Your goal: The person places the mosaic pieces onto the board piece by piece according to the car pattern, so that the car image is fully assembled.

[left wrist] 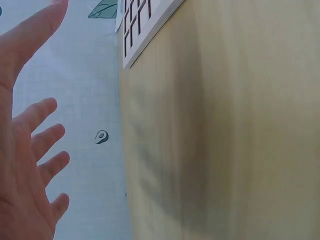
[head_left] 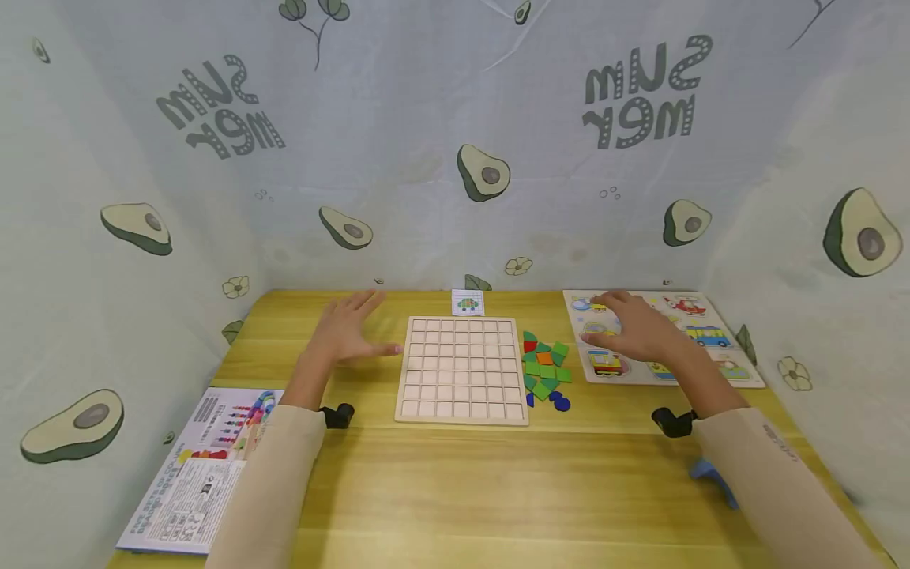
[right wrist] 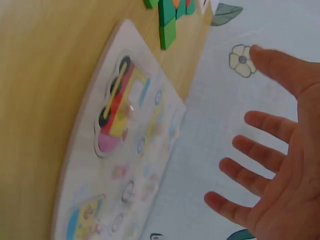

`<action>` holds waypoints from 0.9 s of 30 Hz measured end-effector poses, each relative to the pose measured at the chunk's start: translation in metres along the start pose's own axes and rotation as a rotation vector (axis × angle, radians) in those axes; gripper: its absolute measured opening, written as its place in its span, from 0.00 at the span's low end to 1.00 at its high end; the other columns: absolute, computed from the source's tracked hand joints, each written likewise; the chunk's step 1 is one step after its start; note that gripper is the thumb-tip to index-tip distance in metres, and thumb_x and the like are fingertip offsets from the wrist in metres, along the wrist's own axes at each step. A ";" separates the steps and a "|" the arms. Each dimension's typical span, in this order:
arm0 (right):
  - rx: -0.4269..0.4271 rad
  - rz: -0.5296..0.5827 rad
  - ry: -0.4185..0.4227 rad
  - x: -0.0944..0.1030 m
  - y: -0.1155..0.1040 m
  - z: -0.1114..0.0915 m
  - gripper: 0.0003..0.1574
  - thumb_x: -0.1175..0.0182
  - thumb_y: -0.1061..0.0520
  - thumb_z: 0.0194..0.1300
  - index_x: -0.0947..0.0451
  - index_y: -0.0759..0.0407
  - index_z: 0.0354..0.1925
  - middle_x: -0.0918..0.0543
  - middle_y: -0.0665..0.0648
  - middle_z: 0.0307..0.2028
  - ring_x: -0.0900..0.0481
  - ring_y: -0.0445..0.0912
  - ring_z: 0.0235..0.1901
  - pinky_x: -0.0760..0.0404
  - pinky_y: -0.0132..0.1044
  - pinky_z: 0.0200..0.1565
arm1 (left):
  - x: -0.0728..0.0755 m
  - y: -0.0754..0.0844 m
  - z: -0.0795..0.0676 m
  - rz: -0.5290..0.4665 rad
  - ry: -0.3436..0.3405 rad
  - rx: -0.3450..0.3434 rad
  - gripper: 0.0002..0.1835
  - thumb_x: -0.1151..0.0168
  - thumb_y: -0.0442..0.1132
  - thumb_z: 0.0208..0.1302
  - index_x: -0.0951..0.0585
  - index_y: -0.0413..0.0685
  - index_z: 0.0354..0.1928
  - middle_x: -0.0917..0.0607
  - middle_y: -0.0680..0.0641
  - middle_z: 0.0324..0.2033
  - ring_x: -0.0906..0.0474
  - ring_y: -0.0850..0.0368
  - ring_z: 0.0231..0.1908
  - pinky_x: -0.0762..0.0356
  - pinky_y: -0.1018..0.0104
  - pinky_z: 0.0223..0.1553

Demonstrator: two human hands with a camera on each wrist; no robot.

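Only the head view shows the grid board (head_left: pixel 462 370) whole.

Mostly green pieces (head_left: pixel 547 371), some perhaps overlapping, lie between a flat, pale gridded board (head_left: pixel 462 377) and a vehicle puzzle (head_left: pixel 707 337).

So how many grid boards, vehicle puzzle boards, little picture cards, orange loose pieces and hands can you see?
Pale wooden grid board: 1
White flat vehicle puzzle board: 1
Small white picture card: 1
Loose orange square piece: 1
Bare hands: 2, a left hand and a right hand
Total: 6
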State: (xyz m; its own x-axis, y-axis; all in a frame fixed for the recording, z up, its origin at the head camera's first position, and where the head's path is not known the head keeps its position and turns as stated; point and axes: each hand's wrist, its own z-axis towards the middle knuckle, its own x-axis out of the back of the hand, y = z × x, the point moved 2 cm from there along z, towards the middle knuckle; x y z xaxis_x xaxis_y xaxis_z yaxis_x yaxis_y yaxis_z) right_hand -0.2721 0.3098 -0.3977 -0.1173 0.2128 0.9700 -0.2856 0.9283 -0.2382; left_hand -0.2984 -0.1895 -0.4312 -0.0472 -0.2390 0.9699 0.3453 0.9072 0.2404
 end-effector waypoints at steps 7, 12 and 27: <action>0.004 0.111 0.036 -0.019 -0.009 -0.014 0.43 0.37 0.38 0.70 0.30 0.63 0.71 0.34 0.75 0.72 0.36 0.73 0.70 0.32 0.75 0.64 | -0.020 0.009 -0.009 -0.086 0.016 -0.006 0.60 0.34 0.78 0.50 0.40 0.57 0.81 0.39 0.44 0.80 0.43 0.36 0.78 0.48 0.32 0.76; 0.042 0.166 0.089 -0.034 -0.018 -0.019 0.37 0.35 0.42 0.70 0.25 0.64 0.66 0.25 0.72 0.66 0.26 0.70 0.63 0.26 0.71 0.60 | -0.031 0.016 -0.017 -0.131 0.012 -0.009 0.58 0.34 0.76 0.52 0.39 0.58 0.81 0.38 0.44 0.79 0.41 0.37 0.77 0.44 0.32 0.75; 0.015 0.324 0.125 -0.073 -0.040 -0.015 0.25 0.34 0.52 0.70 0.20 0.65 0.59 0.16 0.64 0.53 0.20 0.58 0.51 0.19 0.57 0.54 | -0.059 0.029 -0.025 -0.247 -0.065 -0.003 0.55 0.32 0.72 0.55 0.39 0.59 0.81 0.41 0.45 0.81 0.46 0.39 0.79 0.41 0.34 0.75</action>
State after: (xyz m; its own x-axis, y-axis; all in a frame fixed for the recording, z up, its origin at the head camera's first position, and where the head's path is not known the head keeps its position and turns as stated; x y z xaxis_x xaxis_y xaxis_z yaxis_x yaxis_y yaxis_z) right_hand -0.2381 0.2619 -0.4588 -0.0870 0.5324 0.8420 -0.2664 0.8020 -0.5346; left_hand -0.2622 -0.1578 -0.4820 -0.1903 -0.4302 0.8824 0.3187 0.8231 0.4700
